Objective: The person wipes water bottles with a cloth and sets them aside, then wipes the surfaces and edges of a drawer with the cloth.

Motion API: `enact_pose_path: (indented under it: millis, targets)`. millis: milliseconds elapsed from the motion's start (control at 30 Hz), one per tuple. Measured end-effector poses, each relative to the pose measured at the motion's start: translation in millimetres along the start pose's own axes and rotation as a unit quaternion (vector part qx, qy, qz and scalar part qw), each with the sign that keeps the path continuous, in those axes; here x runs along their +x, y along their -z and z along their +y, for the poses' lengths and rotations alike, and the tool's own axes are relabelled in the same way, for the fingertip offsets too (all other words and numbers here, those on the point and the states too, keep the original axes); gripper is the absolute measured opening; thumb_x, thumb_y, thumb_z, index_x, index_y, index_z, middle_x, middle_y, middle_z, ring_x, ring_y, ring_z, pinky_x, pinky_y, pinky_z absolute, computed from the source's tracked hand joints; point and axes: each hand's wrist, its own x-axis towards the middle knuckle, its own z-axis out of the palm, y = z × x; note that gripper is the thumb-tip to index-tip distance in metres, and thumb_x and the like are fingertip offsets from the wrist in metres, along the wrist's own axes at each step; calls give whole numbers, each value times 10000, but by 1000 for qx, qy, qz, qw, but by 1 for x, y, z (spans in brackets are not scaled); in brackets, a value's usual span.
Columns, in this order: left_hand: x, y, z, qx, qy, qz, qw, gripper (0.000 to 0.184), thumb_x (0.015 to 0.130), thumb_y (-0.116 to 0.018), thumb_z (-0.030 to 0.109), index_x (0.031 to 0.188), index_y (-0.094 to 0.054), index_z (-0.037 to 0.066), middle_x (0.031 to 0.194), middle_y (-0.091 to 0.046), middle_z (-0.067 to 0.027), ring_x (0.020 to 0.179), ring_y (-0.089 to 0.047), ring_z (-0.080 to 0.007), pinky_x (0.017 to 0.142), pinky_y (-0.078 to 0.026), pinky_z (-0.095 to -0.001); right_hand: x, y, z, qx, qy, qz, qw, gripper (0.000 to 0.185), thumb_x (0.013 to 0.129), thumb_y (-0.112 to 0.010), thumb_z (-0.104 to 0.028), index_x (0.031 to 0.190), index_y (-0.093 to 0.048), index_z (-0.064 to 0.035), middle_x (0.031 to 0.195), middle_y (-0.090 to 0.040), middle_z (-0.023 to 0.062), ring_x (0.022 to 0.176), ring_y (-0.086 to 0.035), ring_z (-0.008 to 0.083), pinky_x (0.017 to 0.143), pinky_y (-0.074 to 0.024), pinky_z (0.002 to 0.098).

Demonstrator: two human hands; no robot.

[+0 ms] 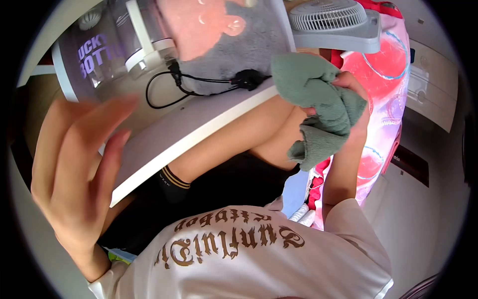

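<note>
In the head view, my right hand [354, 89] grips a crumpled sage-green cloth [323, 107] with a ribbed band at its lower end. The cloth hangs above my bare knee, and its folds hide part of my fingers. On the left, my left hand [74, 159] is raised over the near edge of a white table [199, 119]. Its fingers are bent and apart, somewhat blurred, with nothing between them. Beyond that hand stands a clear bottle [99, 55] with purple lettering.
A black cable [154, 99] lies on the table beside a grey and pink plush cloth [219, 45]. Further right is a grey fan [328, 17], near pink patterned bedding [378, 65]. My legs [224, 134] are below the table edge.
</note>
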Motion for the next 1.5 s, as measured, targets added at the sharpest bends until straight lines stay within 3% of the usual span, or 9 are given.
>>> enact_pose_path:
  millis: [100, 267, 400, 500, 700, 900, 1133, 1300, 1500]
  targets:
    - [42, -23, 16, -37, -18, -49, 998, 446, 746, -720, -155, 1169, -704, -13, 1230, -682, -176, 1046, -684, -342, 874, -562, -384, 0, -18, 7, 29, -52, 56, 997, 582, 924, -472, -207, 1437, -548, 57, 1019, -683, 244, 701, -600, 344, 593, -527, 404]
    - [112, -68, 15, 53, -212, -25, 976, 351, 717, -716, -81, 1062, -678, -28, 1222, -691, -188, 1036, -691, -352, 878, -560, -370, -7, -1, 7, 26, 0, 95, 995, 563, 927, -466, -210, 1413, -555, 59, 1048, -681, 235, 745, -606, 336, 629, -529, 410]
    - [132, -81, 7, 86, -265, -208, 938, 734, 883, -774, 364, 1529, -501, 144, 1679, -311, -226, 1594, -245, -436, 1211, -226, -763, -11, 28, 3, 81, 9, 4, 997, 561, 953, -466, -172, 1465, -536, 47, 1103, -706, 219, 857, -697, 329, 724, -588, 432]
    - [139, -122, -7, 209, -281, -187, 918, 741, 859, -791, 347, 1516, -512, 149, 1693, -289, -236, 1594, -248, -434, 1182, -281, -762, -14, 47, 1, 95, 12, 29, 995, 544, 951, -471, -175, 1450, -543, 30, 1080, -691, 215, 819, -676, 331, 676, -563, 423]
    - [150, -124, -3, 255, -295, -163, 906, 736, 807, -828, 311, 1470, -547, 157, 1533, -461, -194, 1498, -388, -392, 1119, -351, -757, -11, 67, 2, 121, 25, 71, 990, 537, 951, -470, -172, 1439, -549, 38, 1125, -678, 225, 806, -672, 339, 678, -573, 429]
    - [172, -106, -14, 85, -232, -117, 962, 511, 672, -752, 32, 1161, -602, 45, 1105, -605, -126, 1088, -577, -368, 920, -524, -407, -12, 70, 1, 99, 80, 132, 983, 574, 951, -464, -158, 1480, -526, 56, 1260, -673, 225, 929, -696, 317, 745, -600, 418]
    - [171, -105, -28, -44, -154, -7, 987, 406, 646, -648, -56, 1033, -544, 9, 961, -607, -177, 974, -625, -417, 833, -516, -436, 4, 56, -36, -33, 144, 33, 989, 642, 879, -477, -202, 1458, -552, 66, 1299, -679, 220, 1051, -698, 286, 855, -595, 387]
    - [162, -112, -40, -112, -174, 74, 976, 345, 691, -704, -2, 1002, -554, -4, 968, -632, -173, 906, -656, -392, 790, -529, -413, 34, -5, -59, -483, 202, -20, 852, 531, 824, -472, -135, 1256, -668, 104, 1204, -738, 189, 1087, -705, 243, 968, -540, 291]
    - [150, -97, -38, 18, -249, 112, 962, 170, 787, -703, 123, 861, -588, 20, 966, -662, -160, 861, -672, -337, 730, -532, -375, 85, -35, -75, -680, 96, -202, 698, 489, 827, -493, -112, 1242, -683, 61, 1142, -744, 160, 1032, -711, 219, 928, -550, 328]
